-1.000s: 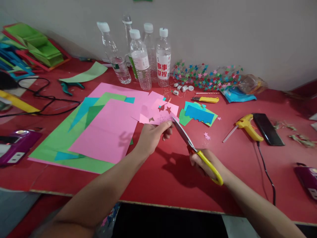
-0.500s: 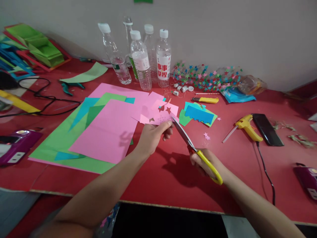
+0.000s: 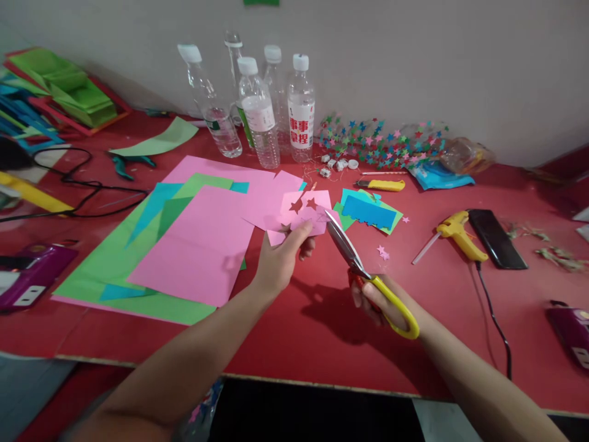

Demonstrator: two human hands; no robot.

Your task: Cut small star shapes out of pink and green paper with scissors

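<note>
Pink paper [image 3: 307, 212], scissors [image 3: 351, 256] partly behind hands [image 3: 278, 263]

We pinch a pink sheet [image 3: 306, 216] with star-shaped holes in our left hand [image 3: 278, 261], and in our right hand [image 3: 380, 299] we grip scissors [image 3: 344, 244], their tips close to that sheet's right edge; whether they touch it we cannot tell. To the left of our left hand we see a larger pink sheet [image 3: 196, 242] on green paper [image 3: 115, 261], and beyond that hand a group of clear bottles [image 3: 260, 123]. Beyond our right hand lie small pink stars [image 3: 383, 253], farther off blue and green scraps [image 3: 370, 212] and a yellow cutter [image 3: 386, 185], and off to its right a glue gun [image 3: 461, 236] beside a black phone [image 3: 497, 239]
</note>
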